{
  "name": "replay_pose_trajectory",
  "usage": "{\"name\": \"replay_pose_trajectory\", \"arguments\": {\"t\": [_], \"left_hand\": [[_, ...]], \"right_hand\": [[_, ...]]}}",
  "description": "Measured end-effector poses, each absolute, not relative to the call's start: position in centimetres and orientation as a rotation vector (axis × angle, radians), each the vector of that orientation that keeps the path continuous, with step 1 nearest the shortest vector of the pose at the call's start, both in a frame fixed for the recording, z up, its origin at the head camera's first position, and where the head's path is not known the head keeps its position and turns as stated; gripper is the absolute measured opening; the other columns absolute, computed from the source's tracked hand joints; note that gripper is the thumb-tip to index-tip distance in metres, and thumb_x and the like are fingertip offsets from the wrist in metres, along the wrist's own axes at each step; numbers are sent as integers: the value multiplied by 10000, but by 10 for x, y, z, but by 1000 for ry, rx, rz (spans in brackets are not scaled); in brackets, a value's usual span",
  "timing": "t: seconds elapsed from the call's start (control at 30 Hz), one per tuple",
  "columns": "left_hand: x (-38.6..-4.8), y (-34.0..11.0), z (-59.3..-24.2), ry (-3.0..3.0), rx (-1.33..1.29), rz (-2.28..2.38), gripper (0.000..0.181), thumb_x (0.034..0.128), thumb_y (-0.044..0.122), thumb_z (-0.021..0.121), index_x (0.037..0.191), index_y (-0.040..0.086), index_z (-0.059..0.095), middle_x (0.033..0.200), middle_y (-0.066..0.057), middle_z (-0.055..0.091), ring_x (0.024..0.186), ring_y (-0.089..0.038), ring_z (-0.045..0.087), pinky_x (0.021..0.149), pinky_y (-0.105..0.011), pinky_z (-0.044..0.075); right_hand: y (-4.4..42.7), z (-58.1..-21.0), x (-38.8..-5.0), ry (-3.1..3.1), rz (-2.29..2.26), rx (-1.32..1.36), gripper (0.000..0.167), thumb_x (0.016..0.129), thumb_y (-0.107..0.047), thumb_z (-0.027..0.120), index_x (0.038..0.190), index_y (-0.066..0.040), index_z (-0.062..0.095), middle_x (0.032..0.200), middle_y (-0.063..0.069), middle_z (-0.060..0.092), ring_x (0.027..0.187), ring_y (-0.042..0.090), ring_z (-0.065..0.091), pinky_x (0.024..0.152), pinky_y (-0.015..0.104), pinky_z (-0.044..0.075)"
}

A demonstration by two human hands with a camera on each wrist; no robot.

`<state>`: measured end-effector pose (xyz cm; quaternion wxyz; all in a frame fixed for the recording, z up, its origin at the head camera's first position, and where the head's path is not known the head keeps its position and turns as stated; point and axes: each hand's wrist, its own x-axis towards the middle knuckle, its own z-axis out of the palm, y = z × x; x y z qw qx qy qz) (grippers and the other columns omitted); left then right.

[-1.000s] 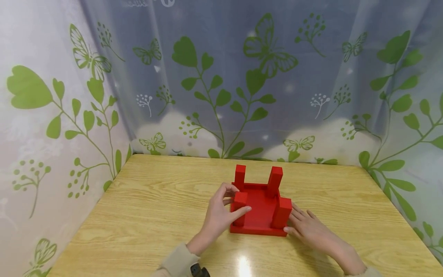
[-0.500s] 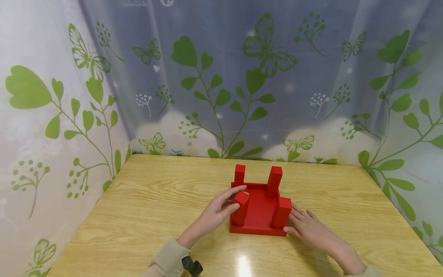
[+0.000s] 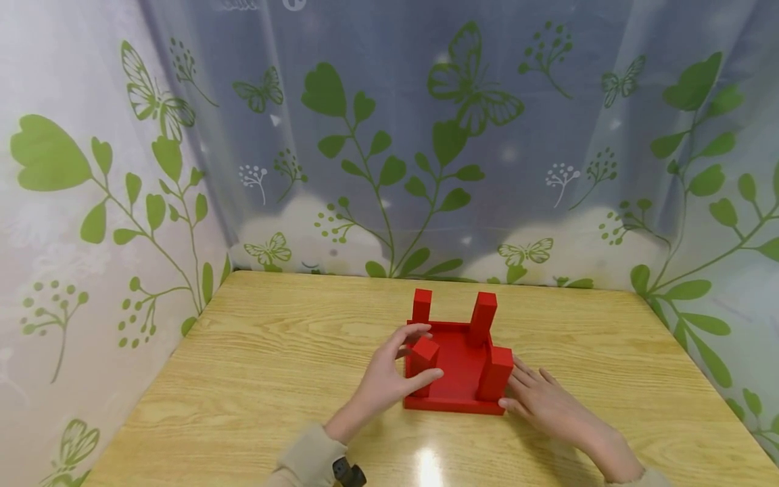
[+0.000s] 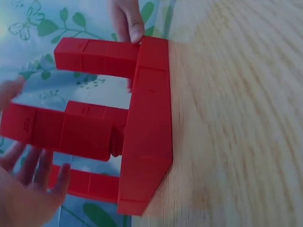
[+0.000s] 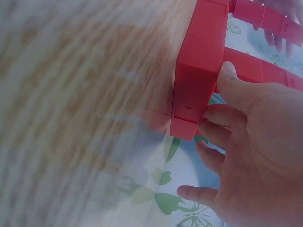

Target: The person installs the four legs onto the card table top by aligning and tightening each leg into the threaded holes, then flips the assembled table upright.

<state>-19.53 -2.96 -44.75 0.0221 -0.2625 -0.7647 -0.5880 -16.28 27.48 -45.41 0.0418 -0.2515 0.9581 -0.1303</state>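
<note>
A red, shallow square piece like an upturned small table (image 3: 456,372) lies on the tabletop, with square legs standing at its corners. My left hand (image 3: 385,370) surrounds the near-left leg (image 3: 425,350), thumb on the near side and fingers behind it. In the left wrist view those fingers are spread, and a narrow gap with a red stem shows at that leg's base (image 4: 116,142). My right hand (image 3: 550,404) rests against the right side of the piece, beside the near-right leg (image 3: 496,373). Its thumb touches the corner by that leg in the right wrist view.
Two far legs, the left one (image 3: 422,304) and the right one (image 3: 483,314), stand upright at the back corners. The wooden table (image 3: 274,338) meets a patterned curtain (image 3: 389,135) behind and at both sides.
The near-left leg has turned about its upright axis. My left hand drew its thumb back to the left, then moved it right again, across the leg. My right hand stays in place.
</note>
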Motion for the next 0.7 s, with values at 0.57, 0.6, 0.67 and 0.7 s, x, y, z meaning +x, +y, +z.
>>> {"name": "replay_pose_trajectory", "arguments": {"t": [0.57, 0.6, 0.67, 0.7], "left_hand": [[-204, -46, -448, -2358, -1039, -2065, 453, 1006, 116, 635, 1442, 81, 518, 1371, -63, 602, 1227, -193, 595, 1058, -285, 483], [-205, -47, -447, -2361, -1079, -2081, 468, 1018, 118, 616, 1468, 82, 492, 1403, -67, 581, 1247, -191, 582, 1065, -275, 475], [-206, -49, -447, -2359, -1133, -2108, 497, 1034, 131, 591, 1507, 83, 447, 1449, -83, 548, 1282, -200, 560, 1084, -276, 459], [-207, -50, -447, -2357, -1141, -2114, 507, 1036, 139, 592, 1517, 97, 439, 1461, -86, 537, 1289, -208, 554, 1094, -287, 452]], "right_hand": [[274, -454, -164, 2916, -420, -751, 630, 1032, -437, 537, 1494, -12, 480, 1554, 235, 415, 1442, 484, 334, 1068, 738, 315], [274, -454, -163, 2916, -419, -756, 628, 1033, -435, 536, 1492, -10, 482, 1551, 237, 418, 1439, 487, 337, 1065, 738, 318], [274, -453, -163, 2915, -424, -755, 627, 1033, -433, 537, 1495, -14, 478, 1554, 233, 415, 1441, 485, 336, 1064, 739, 319], [275, -453, -163, 2916, -427, -760, 625, 1032, -430, 540, 1493, -12, 480, 1551, 236, 418, 1438, 488, 339, 1059, 741, 321]]}}
